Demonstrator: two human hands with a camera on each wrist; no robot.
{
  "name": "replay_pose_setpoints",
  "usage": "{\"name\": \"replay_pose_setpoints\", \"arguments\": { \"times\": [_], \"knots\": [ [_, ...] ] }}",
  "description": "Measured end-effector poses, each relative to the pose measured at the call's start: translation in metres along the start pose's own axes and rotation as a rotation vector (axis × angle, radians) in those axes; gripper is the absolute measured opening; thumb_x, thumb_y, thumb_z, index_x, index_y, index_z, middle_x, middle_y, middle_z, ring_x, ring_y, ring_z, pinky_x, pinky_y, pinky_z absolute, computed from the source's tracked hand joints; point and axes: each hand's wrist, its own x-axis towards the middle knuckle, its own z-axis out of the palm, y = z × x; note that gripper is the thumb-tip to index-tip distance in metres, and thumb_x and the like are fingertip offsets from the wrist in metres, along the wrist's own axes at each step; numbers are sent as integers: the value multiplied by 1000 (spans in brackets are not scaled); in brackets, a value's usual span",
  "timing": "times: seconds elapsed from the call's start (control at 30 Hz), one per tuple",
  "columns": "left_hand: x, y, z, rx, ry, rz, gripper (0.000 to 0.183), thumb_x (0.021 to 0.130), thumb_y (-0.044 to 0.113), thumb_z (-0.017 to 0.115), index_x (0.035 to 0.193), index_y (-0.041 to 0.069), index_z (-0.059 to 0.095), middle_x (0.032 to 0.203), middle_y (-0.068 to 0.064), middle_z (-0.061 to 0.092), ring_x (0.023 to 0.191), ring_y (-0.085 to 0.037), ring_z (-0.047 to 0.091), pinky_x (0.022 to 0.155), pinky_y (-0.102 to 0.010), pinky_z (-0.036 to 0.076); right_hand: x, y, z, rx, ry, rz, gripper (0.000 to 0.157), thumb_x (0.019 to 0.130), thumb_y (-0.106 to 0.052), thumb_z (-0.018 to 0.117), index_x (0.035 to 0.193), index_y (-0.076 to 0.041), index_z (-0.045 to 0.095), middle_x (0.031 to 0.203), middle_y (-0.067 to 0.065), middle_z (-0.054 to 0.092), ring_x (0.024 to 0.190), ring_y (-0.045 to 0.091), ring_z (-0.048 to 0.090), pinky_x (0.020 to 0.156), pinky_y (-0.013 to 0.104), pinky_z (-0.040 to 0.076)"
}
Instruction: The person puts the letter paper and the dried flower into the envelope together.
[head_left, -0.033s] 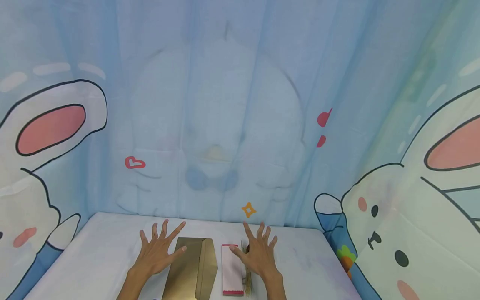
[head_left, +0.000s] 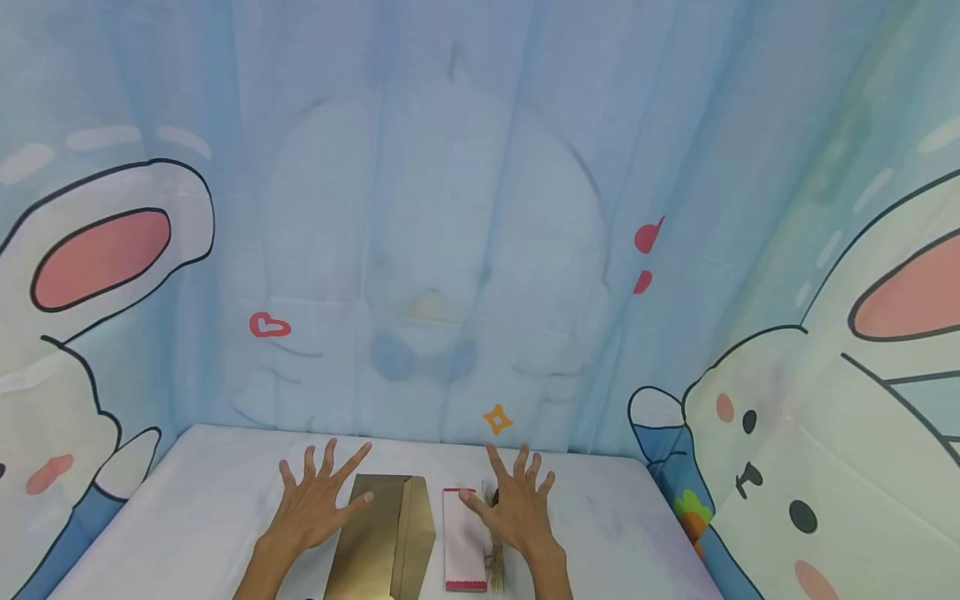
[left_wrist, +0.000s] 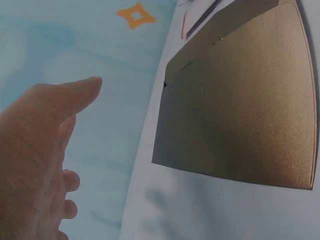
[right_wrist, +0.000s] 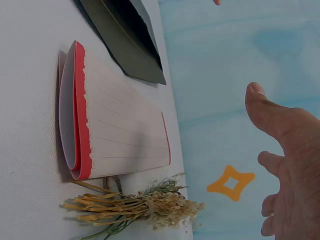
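Observation:
My left hand [head_left: 313, 508] hovers over the table with its fingers spread, its thumb overlapping the left edge of a gold envelope [head_left: 367, 533] in the head view. That envelope lies with its flap [left_wrist: 215, 35] folded out to the right. Folded letter paper [head_left: 465, 550], lined and edged in red, lies to the right of it. Beside the paper is a small bundle of dried flowers [right_wrist: 145, 204], partly hidden in the head view by my right hand [head_left: 519, 508]. The right hand is held up with fingers spread, holding nothing.
A white table [head_left: 615, 533] carries these things. Behind it hangs a pale blue curtain [head_left: 450, 208] printed with cartoon rabbits, one on each side.

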Motion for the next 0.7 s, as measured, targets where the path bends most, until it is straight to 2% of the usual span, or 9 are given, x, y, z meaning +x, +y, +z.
{"name": "replay_pose_setpoints", "arguments": {
  "times": [0.2, 0.33, 0.47, 0.53, 0.6, 0.63, 0.7],
  "knots": [
    [-4, 2, 5, 1, 12, 19, 74, 102, 61, 65, 168, 35, 44, 169, -33, 41, 150, -69, 38, 109, -98, 17, -5, 3, 3, 16, -14, 9, 97, 93, -73, 68, 171, -21, 40, 171, 46, 22, 157, 73, 19, 118, 93, 12],
    [-7, 8, 7, -18, 17, 39, 75, 102, 64, 63, 168, 34, 43, 169, -34, 40, 150, -70, 38, 109, -98, 18, -6, 4, 4, 16, 14, 12, 94, 94, -68, 70, 170, -20, 42, 170, 46, 27, 157, 72, 21, 119, 92, 14],
    [-8, 16, 9, -26, 29, 67, 74, 102, 62, 63, 168, 34, 44, 169, -34, 41, 149, -72, 38, 109, -97, 20, -7, 3, 4, 14, 97, -4, 83, 98, -56, 74, 164, -11, 50, 164, 43, 41, 153, 66, 37, 117, 88, 28],
    [-8, 19, 10, -29, 26, 77, 72, 103, 60, 63, 168, 35, 44, 169, -34, 40, 149, -72, 38, 110, -97, 21, -8, 2, 3, -4, 162, -17, 74, 98, -47, 78, 157, -6, 59, 154, 39, 56, 137, 58, 59, 109, 78, 46],
    [-8, 22, 12, -36, 16, 80, 70, 103, 57, 64, 167, 36, 45, 169, -34, 40, 149, -72, 38, 111, -96, 21, -8, 0, 3, -8, 217, -15, 62, 98, -37, 82, 147, -1, 67, 133, 32, 73, 104, 46, 75, 87, 64, 60],
    [-9, 24, 13, -42, 6, 79, 69, 104, 56, 64, 167, 36, 45, 170, -34, 40, 149, -72, 38, 112, -96, 20, -9, -1, 3, -22, 241, -9, 57, 97, -34, 83, 141, -1, 71, 124, 28, 78, 89, 38, 75, 75, 56, 61],
    [-9, 27, 15, -67, -25, 76, 67, 105, 53, 64, 167, 35, 46, 171, -35, 37, 150, -73, 35, 113, -96, 18, -9, -3, 4, -45, 284, 24, 45, 95, -31, 85, 129, -1, 78, 102, 18, 83, 67, 26, 69, 58, 43, 55]
  ]
}}
